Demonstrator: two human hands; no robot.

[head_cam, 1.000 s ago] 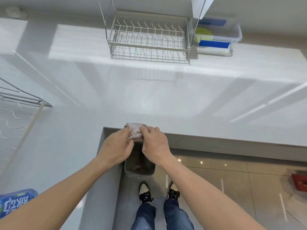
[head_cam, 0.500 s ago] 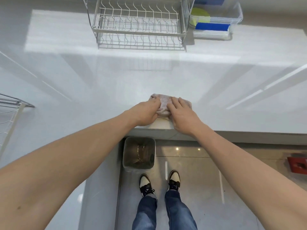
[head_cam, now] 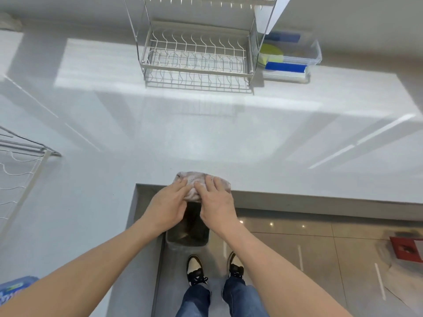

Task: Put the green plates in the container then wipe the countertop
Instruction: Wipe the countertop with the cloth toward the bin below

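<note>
Head cam: both my hands are on the cloth [head_cam: 201, 183], bunched up at the countertop [head_cam: 206, 138] front edge, right at the inside corner of the cutout. Left hand [head_cam: 168, 205] lies palm down, fingers together, pressing the cloth's left side. Right hand [head_cam: 216, 205] is flat on the cloth's right side, fingers slightly spread. The near part of the cloth hangs off the edge. Trash bin [head_cam: 187, 229] sits on the floor directly below the cloth, partly hidden by my wrists. My shoes are just behind the bin.

Far back from the cloth: wire dish rack [head_cam: 196, 56], nothing visible in its lower tier. Clear container [head_cam: 317, 53] just right of the rack, touching or nearly touching; green plates [head_cam: 270, 53] are inside it at its left end, blue items beside them. A second wire rack [head_cam: 20, 170] sits well left of the cloth.
</note>
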